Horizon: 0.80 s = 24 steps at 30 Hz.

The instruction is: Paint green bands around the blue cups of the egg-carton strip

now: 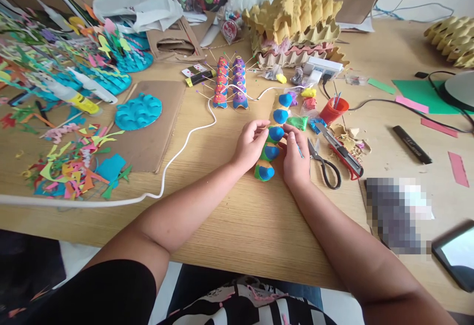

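The bumpy strip point(276, 134) is in the middle, between the two hands, and it runs away from the person over the table point(222, 221). It has five blue bumps, with green on the sides of the lower ones. The left hand point(250, 142) is on one side of it, with thumb and fingers pinching its edge near the middle bump. The right hand point(296, 154) is on the other side, its fingers curled around a thin blue stick point(300, 152) (only a bit of it pokes out).

Just beside the right hand are the scissors point(316, 156), with their blades a little apart. Next to them lie a red cutter point(344, 151) and a heap of shavings point(350, 140). A red cup point(333, 112) stands behind with some sticks in it, and green point(297, 123) and blue point(316, 125) packets lie near it.

Farther back are a red caterpillar point(221, 83) and a purple caterpillar point(239, 83), side by side, with sticks poking out (like spiky legs). A white cord point(111, 203) bends across the table. On the left, a blue bumpy piece point(138, 111) sits on cardboard point(163, 132), near a pile of paper scraps point(76, 167). Egg trays point(292, 23) are stacked at the back.
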Motion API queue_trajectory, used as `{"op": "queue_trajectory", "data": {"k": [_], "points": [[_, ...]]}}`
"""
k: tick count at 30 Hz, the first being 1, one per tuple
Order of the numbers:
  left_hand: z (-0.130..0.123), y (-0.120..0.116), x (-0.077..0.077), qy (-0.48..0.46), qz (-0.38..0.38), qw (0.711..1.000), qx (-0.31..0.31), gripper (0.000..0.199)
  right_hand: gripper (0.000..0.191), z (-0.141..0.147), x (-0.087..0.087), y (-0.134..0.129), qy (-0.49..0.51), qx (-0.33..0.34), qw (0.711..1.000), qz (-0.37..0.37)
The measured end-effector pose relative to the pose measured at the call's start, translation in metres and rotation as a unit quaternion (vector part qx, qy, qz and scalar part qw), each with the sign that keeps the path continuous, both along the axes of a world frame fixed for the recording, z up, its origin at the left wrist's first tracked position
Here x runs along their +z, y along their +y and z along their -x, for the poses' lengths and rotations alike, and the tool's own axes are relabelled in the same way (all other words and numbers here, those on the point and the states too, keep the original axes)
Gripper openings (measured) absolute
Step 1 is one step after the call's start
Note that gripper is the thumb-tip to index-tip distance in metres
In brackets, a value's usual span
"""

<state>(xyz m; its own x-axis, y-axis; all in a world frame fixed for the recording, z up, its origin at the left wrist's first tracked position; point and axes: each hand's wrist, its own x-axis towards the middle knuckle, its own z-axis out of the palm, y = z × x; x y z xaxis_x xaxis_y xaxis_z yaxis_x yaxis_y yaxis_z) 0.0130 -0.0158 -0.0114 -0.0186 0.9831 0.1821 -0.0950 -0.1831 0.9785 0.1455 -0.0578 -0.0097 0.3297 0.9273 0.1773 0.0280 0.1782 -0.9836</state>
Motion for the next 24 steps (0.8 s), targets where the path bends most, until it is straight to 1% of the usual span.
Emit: {"op": "queue_trajectory", "data": {"k": [1,4,7,9,11,14,16,19,21,24], "points": [[0.002,0.0,0.0,0.03,-0.018,0.999,0.003,0.015,0.042,0.0,0.0,0.0,-0.015,0.002,1.0,-0.001],[0.006,-0.001,0.002,0.096,-0.061,0.993,0.029,0.024,0.042,-0.001,-0.001,0.0,-0.065,0.01,0.998,-0.009],[0.006,-0.002,0.004,0.117,-0.074,0.989,0.046,0.027,0.041,-0.001,-0.003,0.001,-0.09,0.03,0.995,-0.007],[0.005,-0.004,0.005,0.094,-0.05,0.994,0.038,0.027,0.043,-0.001,-0.005,0.002,-0.089,0.04,0.995,-0.001],[0.003,-0.005,0.006,0.053,-0.022,0.998,0.027,0.027,0.045,-0.001,-0.006,0.002,-0.084,0.046,0.995,0.003],[0.001,-0.004,0.006,0.008,-0.004,1.0,0.024,0.029,0.048,-0.001,-0.006,0.003,-0.07,0.039,0.997,0.003],[0.001,-0.002,0.005,-0.004,-0.003,0.999,0.04,0.029,0.048,-0.001,-0.005,0.003,-0.042,0.024,0.999,-0.003],[0.004,0.005,0.003,-0.041,0.003,0.996,0.085,0.027,0.047,0.001,-0.003,0.001,-0.017,-0.02,1.0,-0.017],[0.006,0.01,0.001,-0.055,0.013,0.992,0.115,0.024,0.046,0.003,0.0,-0.002,-0.042,-0.05,0.997,-0.036],[0.009,0.013,0.0,-0.053,0.017,0.991,0.122,0.024,0.04,0.008,0.005,-0.009,-0.081,-0.073,0.992,-0.071]]}}
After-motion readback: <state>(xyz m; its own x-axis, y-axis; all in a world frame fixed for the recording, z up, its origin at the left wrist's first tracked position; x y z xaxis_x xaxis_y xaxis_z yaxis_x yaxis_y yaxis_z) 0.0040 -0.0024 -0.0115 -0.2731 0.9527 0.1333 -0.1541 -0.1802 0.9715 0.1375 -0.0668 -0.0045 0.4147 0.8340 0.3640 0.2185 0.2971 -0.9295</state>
